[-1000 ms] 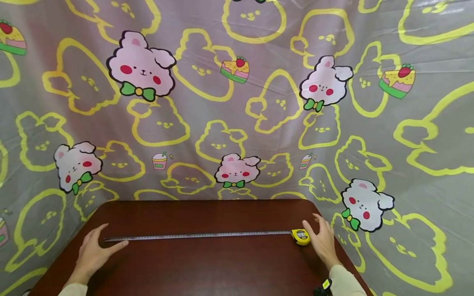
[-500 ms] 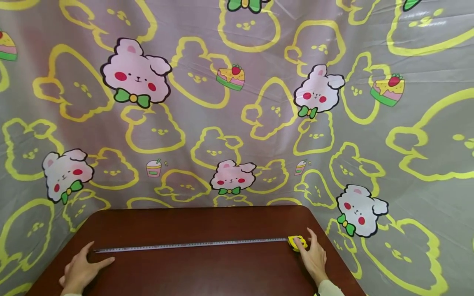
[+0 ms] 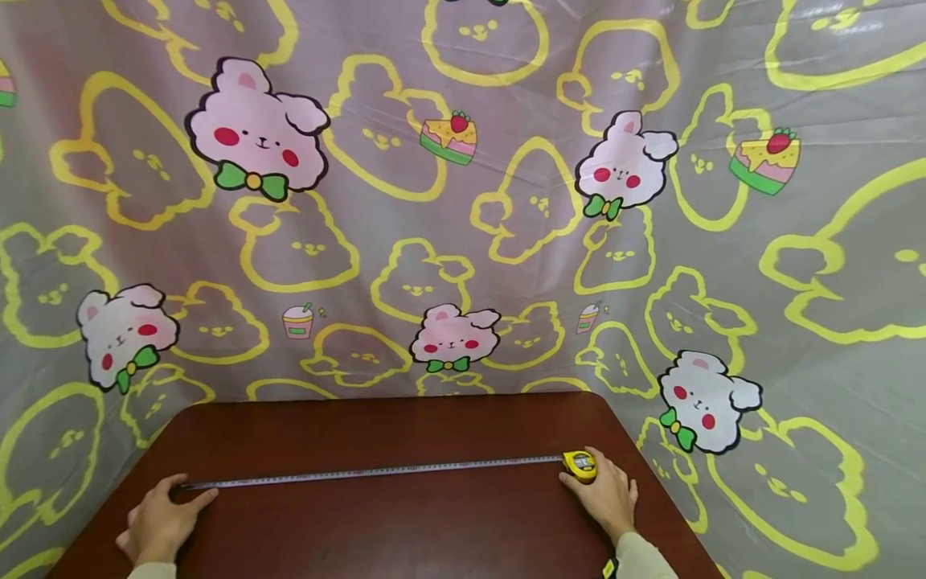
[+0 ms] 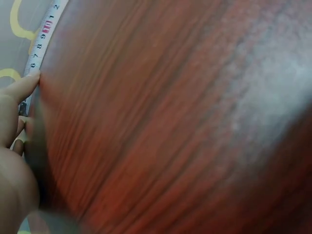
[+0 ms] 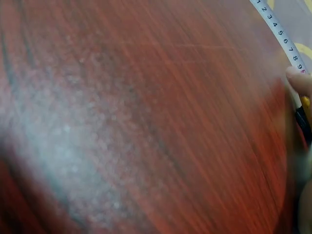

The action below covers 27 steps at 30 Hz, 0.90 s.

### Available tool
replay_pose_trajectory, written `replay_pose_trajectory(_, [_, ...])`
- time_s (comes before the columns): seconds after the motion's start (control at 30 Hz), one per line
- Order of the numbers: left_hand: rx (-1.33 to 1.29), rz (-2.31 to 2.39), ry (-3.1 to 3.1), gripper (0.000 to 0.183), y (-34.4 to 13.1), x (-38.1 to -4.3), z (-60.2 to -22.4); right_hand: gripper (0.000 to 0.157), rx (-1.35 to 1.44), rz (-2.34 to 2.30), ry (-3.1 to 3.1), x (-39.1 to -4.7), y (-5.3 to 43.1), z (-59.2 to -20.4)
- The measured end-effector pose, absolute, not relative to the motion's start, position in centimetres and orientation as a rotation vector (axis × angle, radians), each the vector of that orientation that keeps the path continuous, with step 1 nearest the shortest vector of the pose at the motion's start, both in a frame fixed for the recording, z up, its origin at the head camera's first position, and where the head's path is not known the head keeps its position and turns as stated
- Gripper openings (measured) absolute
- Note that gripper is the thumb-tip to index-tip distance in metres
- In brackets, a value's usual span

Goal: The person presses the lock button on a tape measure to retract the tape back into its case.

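Observation:
A yellow tape measure (image 3: 579,464) lies on the brown table (image 3: 405,531), its silver blade (image 3: 376,472) drawn out to the left across the wood. My right hand (image 3: 609,496) grips the case from the right, thumb at its near side and fingers behind. At the far end of the blade my left hand (image 3: 161,519) holds the tip between thumb and forefinger. In the left wrist view the thumb (image 4: 30,83) overlaps the blade just below the 6 mark. In the right wrist view the thumb (image 5: 298,80) lies by the 9, and only a sliver of the yellow case (image 5: 306,104) shows.
A grey curtain (image 3: 506,104) with yellow outlines and cartoon rabbits hangs behind and on both sides of the table. The table's rounded back edge (image 3: 391,399) meets it. A black strap with a yellow tag (image 3: 609,569) sits at my right wrist.
Both hands have come in from beside the tape measure and their fingers have drawn closer round it. The right thumb has shifted from above the case to its near side.

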<state>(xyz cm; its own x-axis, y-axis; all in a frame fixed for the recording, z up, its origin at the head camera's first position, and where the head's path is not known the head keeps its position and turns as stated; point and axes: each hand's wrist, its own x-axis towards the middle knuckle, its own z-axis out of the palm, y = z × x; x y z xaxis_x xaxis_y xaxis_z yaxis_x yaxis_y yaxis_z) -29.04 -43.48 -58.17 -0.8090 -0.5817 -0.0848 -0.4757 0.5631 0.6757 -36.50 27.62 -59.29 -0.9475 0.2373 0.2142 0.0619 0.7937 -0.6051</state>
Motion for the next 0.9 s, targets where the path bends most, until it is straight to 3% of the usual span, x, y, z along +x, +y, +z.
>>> replay_pose_trajectory(0.47, [0.809, -1.055, -2.49, 0.069, -42.1, -29.8, -58.0, 0.088, -0.284, 0.952, -2.715, -36.3, 29.0, -59.0])
replay_pose_trajectory(0.9, [0.67, -1.117, -2.524, 0.054, -44.0, -28.3, -57.9, 0.087, -0.289, 1.193, -2.652, -36.8, 28.4, -58.7])
